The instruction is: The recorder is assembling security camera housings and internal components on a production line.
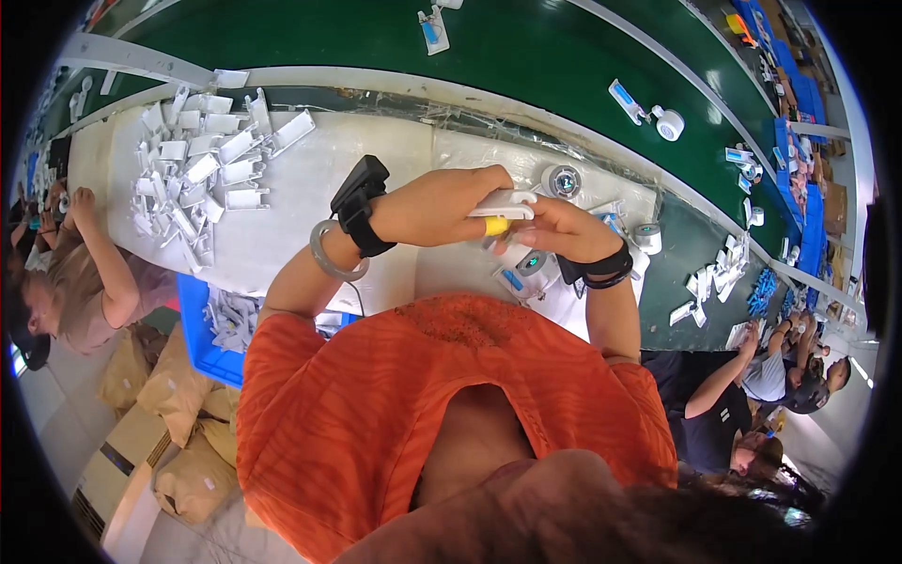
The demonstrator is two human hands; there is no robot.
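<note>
In front of my chest, both hands meet around a white plastic bracket. My left hand is closed on it, with its thumb side toward me. From the other end, my right hand pinches the piece with bent fingers. A yellow wrap shows at a fingertip just under the bracket. Beyond my right hand stands a round white device with a lit display. Nearer to me, partly below my right hand, is another round device with a lit display, beside a white part with a blue strip.
A heap of white plastic parts covers the left of the table. A green conveyor belt carries white devices beyond the table edge. A blue bin stands at my left. People work on both sides.
</note>
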